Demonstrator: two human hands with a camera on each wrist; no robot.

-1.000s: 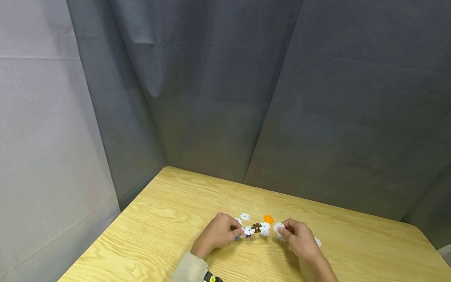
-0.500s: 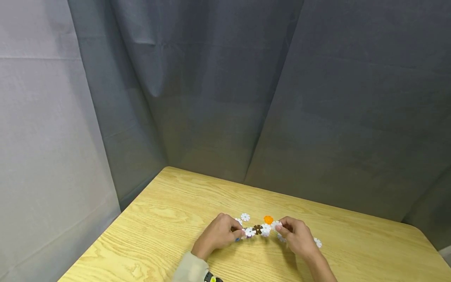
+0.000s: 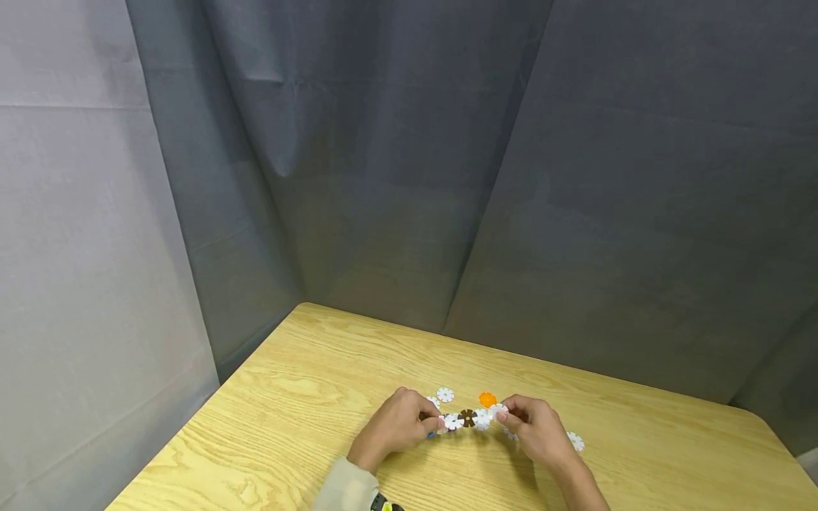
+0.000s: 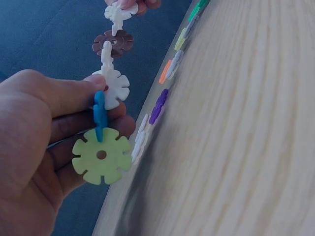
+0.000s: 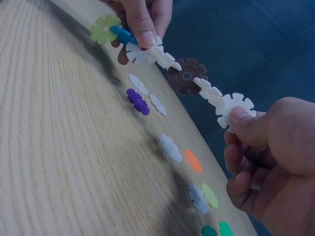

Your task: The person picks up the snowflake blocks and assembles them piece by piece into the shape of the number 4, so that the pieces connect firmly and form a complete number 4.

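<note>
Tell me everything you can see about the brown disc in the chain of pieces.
The brown disc is a flat, round, plastic-looking piece with notches cut around its rim and a small hole in the middle. It sits mid-chain, held above the table, slotted edge-on into white pieces on both sides. Neither the left hand nor the right hand touches it.

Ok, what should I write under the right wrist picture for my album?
Two hands, left hand and right hand, hold a chain of plastic snowflake discs above a wooden table scattered with loose discs.
</note>
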